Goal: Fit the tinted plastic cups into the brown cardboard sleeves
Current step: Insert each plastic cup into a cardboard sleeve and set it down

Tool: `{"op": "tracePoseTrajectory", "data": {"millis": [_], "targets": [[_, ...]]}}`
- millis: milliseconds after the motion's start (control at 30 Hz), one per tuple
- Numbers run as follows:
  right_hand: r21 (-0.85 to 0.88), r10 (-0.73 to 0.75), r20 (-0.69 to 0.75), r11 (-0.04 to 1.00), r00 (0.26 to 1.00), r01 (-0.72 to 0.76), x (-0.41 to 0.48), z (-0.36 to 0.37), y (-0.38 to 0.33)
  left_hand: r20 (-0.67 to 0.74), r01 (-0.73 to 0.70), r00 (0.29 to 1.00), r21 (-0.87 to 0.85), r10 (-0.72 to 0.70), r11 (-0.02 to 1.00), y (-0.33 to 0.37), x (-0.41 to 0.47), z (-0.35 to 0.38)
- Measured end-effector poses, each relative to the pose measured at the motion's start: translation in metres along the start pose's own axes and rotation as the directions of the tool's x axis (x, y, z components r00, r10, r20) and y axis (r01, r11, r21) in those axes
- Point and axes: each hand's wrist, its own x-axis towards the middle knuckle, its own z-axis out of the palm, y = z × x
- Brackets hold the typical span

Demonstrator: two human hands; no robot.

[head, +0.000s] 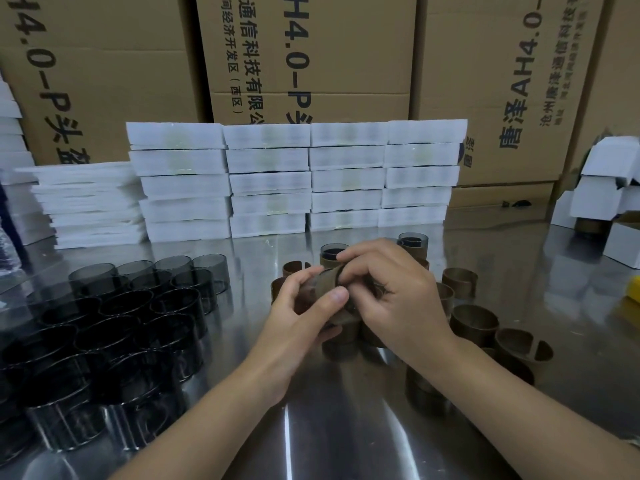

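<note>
Tinted plastic cups point(114, 327) stand in a dense group on the left part of the steel table point(311, 427). Big cardboard cartons point(339, 46) with printed letters fill the back. In front of them are stacks of white foam pads point(270, 178), and at the right edge some small white boxes point(602, 195). The brown cardboard sleeves point(474, 320) lie scattered on the right half of the table. Two assembled cups point(332, 254) stand just behind the hands. At the centre, above the table, the left hand point(304, 306) and the right hand point(391, 289) both grip the held sleeve point(330, 280) with curled fingers. What is inside it is mostly hidden.
</note>
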Motion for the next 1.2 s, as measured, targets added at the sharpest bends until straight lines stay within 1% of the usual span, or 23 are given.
{"op": "tracePoseTrajectory", "data": {"millis": [100,167,200,233,267,333,400,467,500,533,600,667,733,833,967,1067,1200], "targets": [[0.004,0.008,0.014,1.0,1.0,-0.008,-0.001,0.0,-0.001,0.029,0.005,1.0,0.03,-0.005,1.0,-0.001,-0.001,-0.001],[0.034,0.042,0.02,0.998,0.999,-0.043,-0.001,0.0,-0.003,0.03,0.011,0.999,0.033,-0.012,0.999,-0.002,-0.001,-0.002],[0.065,0.091,0.028,0.994,0.995,-0.093,0.0,0.0,-0.005,0.024,0.012,1.0,0.026,-0.013,1.0,-0.002,0.0,-0.002],[0.107,0.171,0.052,0.979,0.984,-0.176,0.0,-0.001,-0.006,0.016,0.014,1.0,0.012,-0.014,1.0,-0.002,0.0,-0.002],[0.154,0.276,0.097,0.945,0.956,-0.288,0.001,-0.002,-0.008,0.009,0.015,1.0,-0.008,-0.015,1.0,-0.003,0.001,-0.003],[0.219,0.466,0.247,0.827,0.85,-0.517,0.005,-0.004,-0.009,-0.005,0.019,1.0,-0.059,-0.019,0.998,-0.003,0.002,-0.003],[0.251,0.569,0.39,0.69,0.724,-0.678,0.008,-0.006,-0.004,-0.024,0.021,0.999,-0.092,-0.023,0.996,-0.002,0.003,-0.004],[0.264,0.61,0.506,0.564,0.61,-0.783,0.013,-0.007,0.0,-0.045,0.017,0.999,-0.116,-0.023,0.993,-0.001,0.004,-0.006],[0.273,0.608,0.548,0.519,0.575,-0.81,0.014,-0.007,0.001,-0.053,0.014,0.998,-0.129,-0.021,0.992,-0.001,0.004,-0.007],[0.29,0.598,0.576,0.489,0.558,-0.823,0.015,-0.008,0.002,-0.059,0.011,0.998,-0.137,-0.019,0.991,-0.001,0.005,-0.007],[0.311,0.589,0.595,0.458,0.547,-0.833,0.015,-0.009,0.002,-0.077,0.002,0.997,-0.131,-0.013,0.991,0.0,0.004,-0.007],[0.292,0.599,0.6,0.454,0.531,-0.842,0.016,-0.01,0.002,-0.111,-0.024,0.994,-0.103,0.012,0.994,0.001,0.003,-0.007],[0.276,0.595,0.605,0.467,0.53,-0.84,0.017,-0.011,0.003,-0.142,-0.062,0.989,-0.064,0.053,0.996,0.002,0.002,-0.006],[0.268,0.573,0.606,0.506,0.552,-0.82,0.019,-0.013,0.003,-0.159,-0.116,0.981,-0.03,0.11,0.993,0.002,0.001,-0.005],[0.278,0.56,0.594,0.531,0.578,-0.8,0.018,-0.014,0.005,-0.161,-0.144,0.977,-0.022,0.139,0.989,0.003,0.001,-0.004],[0.292,0.566,0.577,0.531,0.589,-0.796,0.017,-0.013,0.007,-0.146,-0.16,0.977,-0.006,0.157,0.987,0.003,0.001,-0.004],[0.323,0.556,0.574,0.522,0.601,-0.79,0.015,-0.011,0.01,-0.099,-0.159,0.983,-0.051,0.154,0.986,0.004,0.001,-0.006]]}}
